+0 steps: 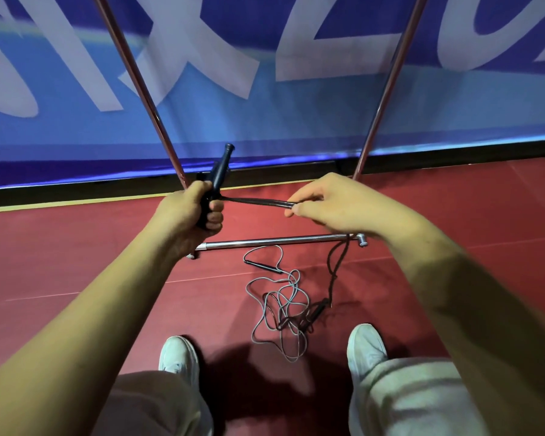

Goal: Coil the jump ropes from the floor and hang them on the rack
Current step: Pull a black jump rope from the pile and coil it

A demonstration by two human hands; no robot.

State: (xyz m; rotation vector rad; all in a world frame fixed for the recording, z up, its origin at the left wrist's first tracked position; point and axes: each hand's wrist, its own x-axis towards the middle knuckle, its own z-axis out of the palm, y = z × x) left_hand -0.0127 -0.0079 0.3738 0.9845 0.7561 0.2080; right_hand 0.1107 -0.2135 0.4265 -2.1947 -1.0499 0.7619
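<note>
Nearest the camera, two legs in pale trousers [422,401] end in white shoes [178,357] planted on the red floor [76,247]. Between and just beyond the shoes lies a grey jump rope [280,309], loose and tangled, with one thin black handle of it stretched out toward the rack. A dark cord [335,269] drops from beneath the right hand [328,202] into that tangle beside another dark handle; whether it joins that handle cannot be told. Further out, both bare arms reach forward above the rack [280,242], whose chrome base bar lies across the floor. The left hand [192,206] has its fingers curled tightly around the black handles [222,165] of a black jump rope [258,201], one handle sticking up past the knuckles. From that fist a short doubled stretch of the rope runs taut to the right hand, which pinches it between thumb and fingertips, the other fingers bent loosely over it. Beyond the hands the rack's two slanting uprights [139,83] rise out of view in front of a blue banner [296,105] with large white letters.
</note>
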